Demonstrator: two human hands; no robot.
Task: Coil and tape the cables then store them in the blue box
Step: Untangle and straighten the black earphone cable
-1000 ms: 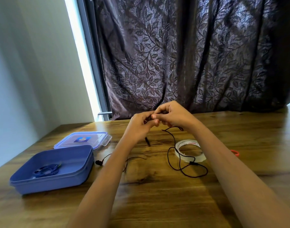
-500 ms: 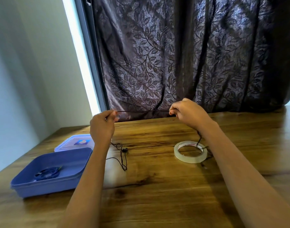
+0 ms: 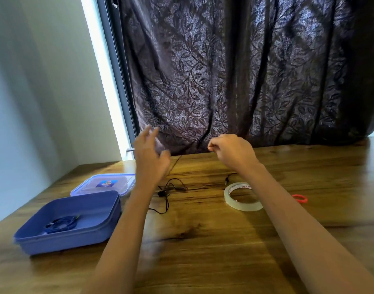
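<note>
1. Near-L on surface (image 3: 203, 240): blue box (image 3: 71, 240), coiled blue cable (image 3: 62, 223) inside.
2. Mid: black cable (image 3: 169, 192) lies loose, long axis L-R, btwn lid (image 3: 109, 183) and tape roll (image 3: 243, 196).
3. Far: L hand (image 3: 150, 153) fingers spread, empty; R hand (image 3: 232, 151) curled, can't tell if gripping.

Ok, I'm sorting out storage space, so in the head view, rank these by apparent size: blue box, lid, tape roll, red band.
1. blue box
2. lid, farther away and partly hidden behind the box, so this gap is unsure
3. tape roll
4. red band, partly hidden but clearly smallest
</note>
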